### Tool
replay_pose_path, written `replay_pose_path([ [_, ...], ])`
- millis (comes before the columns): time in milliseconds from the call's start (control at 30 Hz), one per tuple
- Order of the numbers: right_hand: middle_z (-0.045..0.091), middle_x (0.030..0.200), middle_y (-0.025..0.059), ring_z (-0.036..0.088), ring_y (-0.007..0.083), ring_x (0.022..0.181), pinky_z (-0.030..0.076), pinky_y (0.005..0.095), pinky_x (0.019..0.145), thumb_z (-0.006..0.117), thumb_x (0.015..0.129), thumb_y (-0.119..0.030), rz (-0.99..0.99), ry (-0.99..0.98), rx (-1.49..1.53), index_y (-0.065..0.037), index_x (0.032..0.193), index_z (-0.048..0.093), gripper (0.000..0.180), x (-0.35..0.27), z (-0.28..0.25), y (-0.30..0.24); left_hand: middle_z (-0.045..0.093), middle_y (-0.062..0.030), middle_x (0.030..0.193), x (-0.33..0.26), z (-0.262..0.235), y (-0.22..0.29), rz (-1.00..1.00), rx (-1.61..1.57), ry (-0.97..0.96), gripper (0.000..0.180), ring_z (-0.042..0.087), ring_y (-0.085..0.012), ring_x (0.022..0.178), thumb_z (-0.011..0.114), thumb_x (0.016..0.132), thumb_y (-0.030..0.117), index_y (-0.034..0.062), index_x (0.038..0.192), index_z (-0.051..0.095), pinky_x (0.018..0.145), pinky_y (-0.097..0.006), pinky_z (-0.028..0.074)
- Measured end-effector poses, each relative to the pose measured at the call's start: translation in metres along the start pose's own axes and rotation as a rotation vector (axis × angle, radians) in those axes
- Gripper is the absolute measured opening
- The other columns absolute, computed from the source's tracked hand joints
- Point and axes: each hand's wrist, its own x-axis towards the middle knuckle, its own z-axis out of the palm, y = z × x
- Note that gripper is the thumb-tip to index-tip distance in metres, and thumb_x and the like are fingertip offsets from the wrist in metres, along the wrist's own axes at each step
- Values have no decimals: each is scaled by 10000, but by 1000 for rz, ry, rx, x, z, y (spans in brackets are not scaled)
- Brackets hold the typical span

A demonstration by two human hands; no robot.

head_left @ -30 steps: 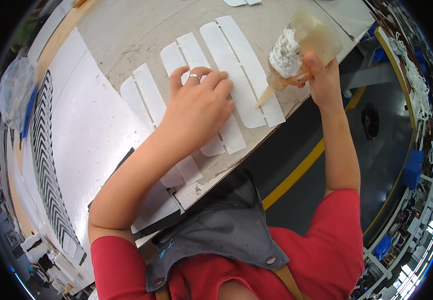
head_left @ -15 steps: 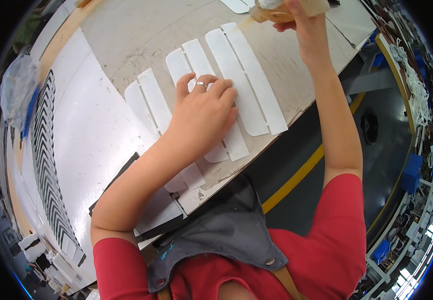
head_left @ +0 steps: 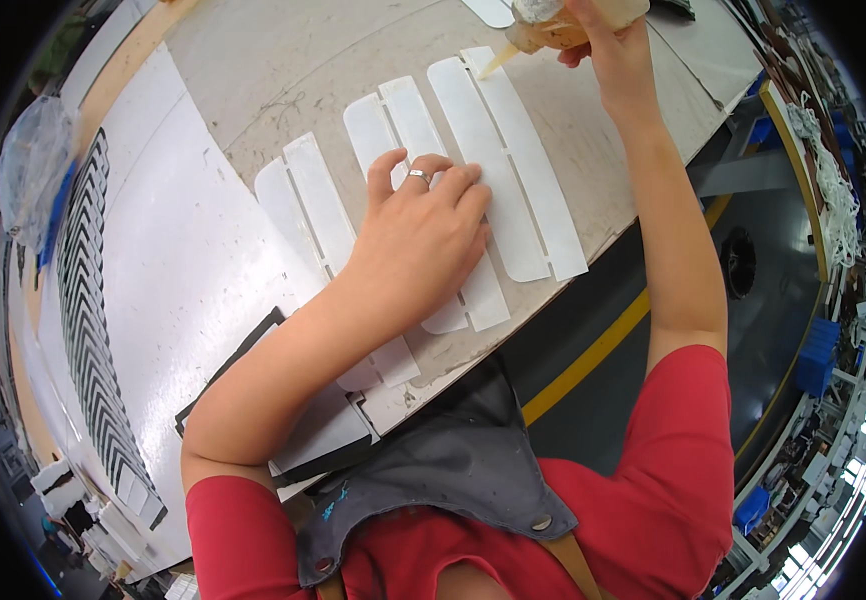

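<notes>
In my right hand (head_left: 621, 62) is a squeeze bottle (head_left: 559, 28) of amber liquid, tilted so its pointed nozzle aims down and left. The nozzle tip is at the upper end of the rightmost white flat piece (head_left: 528, 165), near its slit; whether it touches cannot be told. My left hand (head_left: 423, 225) lies with fingers apart and slightly bent over the middle white piece (head_left: 368, 120), its fingertips by the rightmost one. Another slit white piece (head_left: 303, 190) lies to the left, partly under my left forearm. All have rounded corners on one side.
A black-edged white panel (head_left: 328, 432) sits under my left elbow at the table's near edge. Far left are a row of overlapping black-and-white strips (head_left: 93, 320) and a clear plastic bag (head_left: 35, 170). A yellow-edged rack (head_left: 795, 175) with white cords stands right.
The nozzle has come down a little onto the upper end of the rightmost piece. The white pieces and my left hand appear slightly farther right in the view.
</notes>
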Motion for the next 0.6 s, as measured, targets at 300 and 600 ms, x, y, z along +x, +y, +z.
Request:
replay_pose_path([
  [300,575,848,48,559,124,622,410,251,424,603,861,-358,110,-94,-50,-13,1024,514,391,-46,-41,-15,564,-64,1154,0,3,2,1,3,29,263,492,-242,1111,593,796,149,59,1042,569,1016,-477,224],
  [600,600,965,64,578,122,853,483,267,681,726,764,-292,96,-207,41,8,1104,521,498,-108,-60,-59,578,-87,1143,0,3,3,17,39,57,244,499,-245,1104,594,797,157,32,1006,585,1009,-495,241],
])
